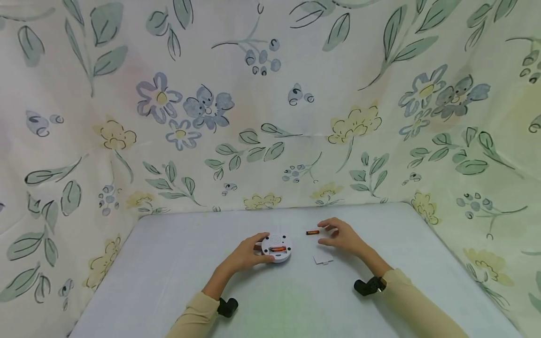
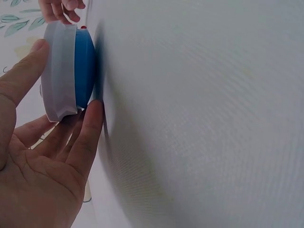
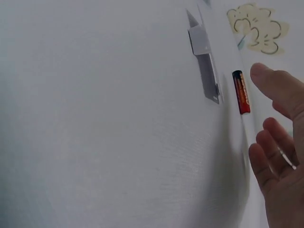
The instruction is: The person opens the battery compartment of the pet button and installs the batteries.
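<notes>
My left hand (image 1: 246, 253) holds a round white device (image 1: 275, 241) by its left side, thumb and fingers spread around the rim. The device lies back side up, its battery compartment open with orange-and-black batteries in it; how many I cannot tell. Its other side is blue in the left wrist view, facing the table. My right hand (image 1: 343, 238) hovers with parted fingers beside a loose orange-and-black battery (image 1: 313, 232). In the right wrist view the battery (image 3: 242, 92) lies on the table, apart from the thumb. A white battery cover (image 1: 323, 259) lies nearer the front.
Everything rests on a white table (image 1: 177, 272). Floral cloth (image 1: 270, 159) hangs behind it and along both sides. A black wrist camera (image 1: 228, 307) sits on the left wrist, another black camera (image 1: 368, 286) on the right.
</notes>
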A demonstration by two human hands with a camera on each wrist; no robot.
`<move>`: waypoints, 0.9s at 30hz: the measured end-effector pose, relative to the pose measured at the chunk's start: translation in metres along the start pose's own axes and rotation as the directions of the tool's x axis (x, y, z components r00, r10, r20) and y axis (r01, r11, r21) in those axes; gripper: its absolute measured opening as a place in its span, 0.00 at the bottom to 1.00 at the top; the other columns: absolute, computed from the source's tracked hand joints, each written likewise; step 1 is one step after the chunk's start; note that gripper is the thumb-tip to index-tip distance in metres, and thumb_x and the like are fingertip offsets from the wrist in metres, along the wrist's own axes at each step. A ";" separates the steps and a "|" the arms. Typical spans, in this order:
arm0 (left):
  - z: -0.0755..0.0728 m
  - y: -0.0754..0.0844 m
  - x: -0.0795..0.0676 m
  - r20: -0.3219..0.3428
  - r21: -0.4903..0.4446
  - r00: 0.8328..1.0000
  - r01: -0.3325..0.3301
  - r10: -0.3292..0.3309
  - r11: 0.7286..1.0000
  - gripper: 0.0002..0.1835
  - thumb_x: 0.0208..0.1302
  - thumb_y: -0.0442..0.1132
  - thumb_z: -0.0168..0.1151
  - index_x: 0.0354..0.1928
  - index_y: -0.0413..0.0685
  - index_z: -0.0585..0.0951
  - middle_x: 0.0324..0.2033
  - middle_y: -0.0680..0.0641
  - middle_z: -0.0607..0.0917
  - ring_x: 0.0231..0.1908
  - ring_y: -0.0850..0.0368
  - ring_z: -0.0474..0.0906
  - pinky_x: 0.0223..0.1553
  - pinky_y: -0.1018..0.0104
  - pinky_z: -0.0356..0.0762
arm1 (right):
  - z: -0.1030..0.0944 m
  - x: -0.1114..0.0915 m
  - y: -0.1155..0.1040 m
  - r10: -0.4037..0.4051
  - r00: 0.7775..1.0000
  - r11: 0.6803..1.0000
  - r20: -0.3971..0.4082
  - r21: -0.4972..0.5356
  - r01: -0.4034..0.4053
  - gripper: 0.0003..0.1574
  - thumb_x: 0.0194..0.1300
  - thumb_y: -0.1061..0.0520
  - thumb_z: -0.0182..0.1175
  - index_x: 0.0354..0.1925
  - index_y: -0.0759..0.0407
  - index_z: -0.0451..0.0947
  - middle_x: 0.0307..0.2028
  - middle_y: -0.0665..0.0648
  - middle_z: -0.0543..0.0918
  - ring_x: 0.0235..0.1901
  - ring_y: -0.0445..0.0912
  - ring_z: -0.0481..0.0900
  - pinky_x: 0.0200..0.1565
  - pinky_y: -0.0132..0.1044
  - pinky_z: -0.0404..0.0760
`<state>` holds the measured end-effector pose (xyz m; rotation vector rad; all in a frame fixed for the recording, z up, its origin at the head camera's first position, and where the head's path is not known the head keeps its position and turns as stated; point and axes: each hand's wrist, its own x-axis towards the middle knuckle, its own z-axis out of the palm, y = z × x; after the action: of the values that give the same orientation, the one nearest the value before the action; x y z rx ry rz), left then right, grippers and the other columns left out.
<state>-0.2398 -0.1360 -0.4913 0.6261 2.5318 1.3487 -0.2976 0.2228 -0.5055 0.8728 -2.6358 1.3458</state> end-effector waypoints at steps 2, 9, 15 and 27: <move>0.000 0.000 0.000 -0.001 0.000 1.000 -0.001 0.001 1.000 0.42 0.63 0.45 0.75 0.73 0.39 0.67 0.66 0.35 0.73 0.59 0.38 0.76 0.56 0.44 0.75 | -0.001 0.004 0.001 0.004 1.000 1.000 0.010 -0.024 -0.004 0.31 0.56 0.58 0.79 0.55 0.66 0.80 0.51 0.63 0.82 0.49 0.58 0.79 0.46 0.47 0.81; 0.000 -0.001 0.000 0.002 0.004 1.000 -0.008 0.008 1.000 0.42 0.63 0.45 0.75 0.73 0.37 0.67 0.65 0.35 0.73 0.58 0.38 0.77 0.55 0.44 0.75 | 0.002 0.016 0.008 0.033 0.999 0.996 0.040 -0.083 -0.030 0.32 0.54 0.59 0.79 0.56 0.64 0.81 0.51 0.60 0.82 0.48 0.55 0.79 0.47 0.46 0.81; -0.001 -0.001 0.000 0.007 0.012 1.000 -0.010 0.010 1.000 0.43 0.63 0.48 0.75 0.73 0.38 0.67 0.65 0.35 0.74 0.58 0.40 0.77 0.55 0.46 0.76 | 0.006 0.023 0.012 0.039 0.997 0.991 0.059 -0.130 -0.031 0.23 0.57 0.59 0.78 0.50 0.61 0.84 0.44 0.54 0.82 0.42 0.49 0.78 0.43 0.40 0.80; 0.001 0.000 -0.001 -0.001 0.003 1.000 -0.014 0.014 1.000 0.42 0.62 0.44 0.75 0.73 0.37 0.67 0.65 0.35 0.74 0.57 0.38 0.77 0.55 0.43 0.75 | 0.007 0.027 0.014 0.051 0.991 0.990 0.127 -0.138 -0.033 0.04 0.63 0.63 0.71 0.38 0.57 0.87 0.31 0.45 0.80 0.31 0.43 0.74 0.34 0.35 0.76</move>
<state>-0.2384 -0.1359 -0.4918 0.6447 2.5350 1.3504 -0.3258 0.2118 -0.5127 0.9211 -2.8198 1.1386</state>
